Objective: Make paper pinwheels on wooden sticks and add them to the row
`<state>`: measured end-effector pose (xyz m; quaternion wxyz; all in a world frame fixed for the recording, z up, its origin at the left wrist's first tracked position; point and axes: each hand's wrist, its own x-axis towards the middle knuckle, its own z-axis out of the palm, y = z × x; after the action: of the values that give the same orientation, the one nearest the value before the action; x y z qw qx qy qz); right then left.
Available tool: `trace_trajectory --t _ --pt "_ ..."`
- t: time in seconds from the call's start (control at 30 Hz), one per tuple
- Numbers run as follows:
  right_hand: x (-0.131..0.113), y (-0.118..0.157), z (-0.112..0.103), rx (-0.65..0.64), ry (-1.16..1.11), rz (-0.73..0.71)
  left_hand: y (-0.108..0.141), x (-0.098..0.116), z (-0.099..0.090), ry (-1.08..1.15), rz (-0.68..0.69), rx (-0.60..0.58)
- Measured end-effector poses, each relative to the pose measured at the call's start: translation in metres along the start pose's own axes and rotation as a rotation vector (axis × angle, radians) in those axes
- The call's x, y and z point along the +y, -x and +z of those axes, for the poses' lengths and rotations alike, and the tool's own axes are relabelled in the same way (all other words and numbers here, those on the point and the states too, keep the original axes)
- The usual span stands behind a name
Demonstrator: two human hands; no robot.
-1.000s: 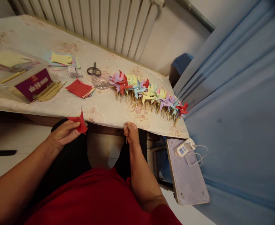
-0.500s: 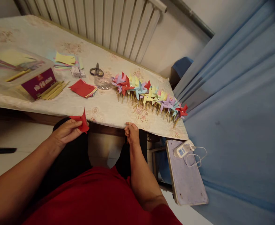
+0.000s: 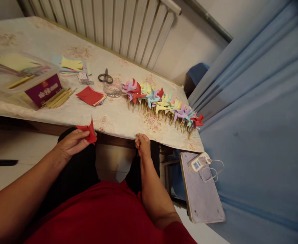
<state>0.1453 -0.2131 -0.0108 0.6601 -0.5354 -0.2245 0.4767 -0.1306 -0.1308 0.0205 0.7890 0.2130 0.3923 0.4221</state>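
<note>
My left hand pinches a folded red paper pinwheel piece above my lap, just off the table's front edge. Farther right, my right hand is closed around a thin wooden stick, whose tip shows above the fingers. Beyond the hands lie a stack of red and other coloured paper and a clear dish of small pins. A row of finished colourful pinwheels on sticks stretches along the right part of the table.
Black scissors, small boxes and pastel paper lie farther back on the flowered tablecloth. At left are a clear plastic box and a stick bundle. A stool at right holds a white power strip.
</note>
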Motion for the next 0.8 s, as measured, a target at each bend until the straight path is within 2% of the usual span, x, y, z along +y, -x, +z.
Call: trace_trajectory --t 0.17,0.57,0.8 --pt "0.0017 0.0 -0.0014 -0.018 -0.013 -0.027 0.0003 0.0008 0.0001 0.012 -0.006 -0.007" --pt "0.0014 -0.0003 0.0003 0.049 -0.004 -0.047 0.0035 0.0025 0.0046 -0.018 -0.013 -0.002" --pt "0.0037 -0.0011 -0.0013 0.038 -0.008 -0.082 0.002 0.0016 0.0032 -0.01 -0.004 -0.003"
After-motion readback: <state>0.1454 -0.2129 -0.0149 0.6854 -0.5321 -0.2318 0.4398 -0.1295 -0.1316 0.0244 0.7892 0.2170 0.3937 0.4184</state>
